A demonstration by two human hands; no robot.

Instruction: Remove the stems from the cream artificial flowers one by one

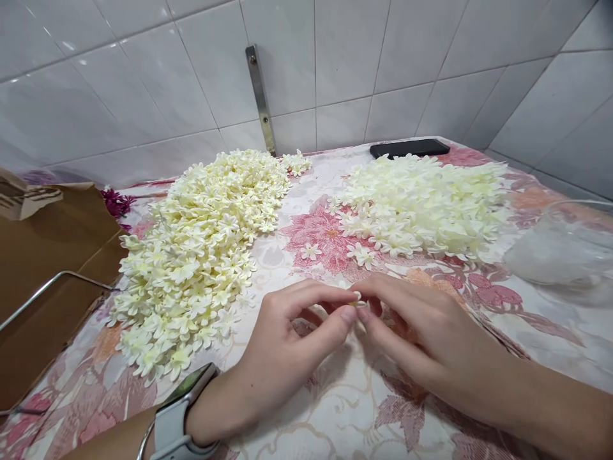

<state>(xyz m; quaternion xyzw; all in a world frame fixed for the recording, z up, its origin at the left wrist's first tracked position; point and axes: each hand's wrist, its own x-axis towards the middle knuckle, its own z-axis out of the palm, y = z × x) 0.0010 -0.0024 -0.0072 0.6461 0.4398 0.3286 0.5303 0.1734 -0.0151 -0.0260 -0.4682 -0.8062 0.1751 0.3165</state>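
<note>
My left hand [301, 332] and my right hand [421, 326] meet fingertip to fingertip above the tablecloth. Pinched between them is a small white artificial flower [357, 303], mostly covered by my fingers. To the left spreads a large heap of pale yellow-white artificial flowers [201, 249]. Beyond my right hand lies a second pile of whiter flowers [426, 207]. Two loose pieces rest near that pile: a single flower [311, 251] and a small flower cluster [362, 255]. A watch with a grey strap [175, 425] is on my left wrist.
A brown cardboard box [52, 255] with a bent metal wire [57, 281] stands at the left. Purple flowers [117, 203] show behind it. A black phone [409, 149] lies by the tiled wall [345, 57]. At the right sits a clear plastic bag [560, 249] on the floral tablecloth [325, 415].
</note>
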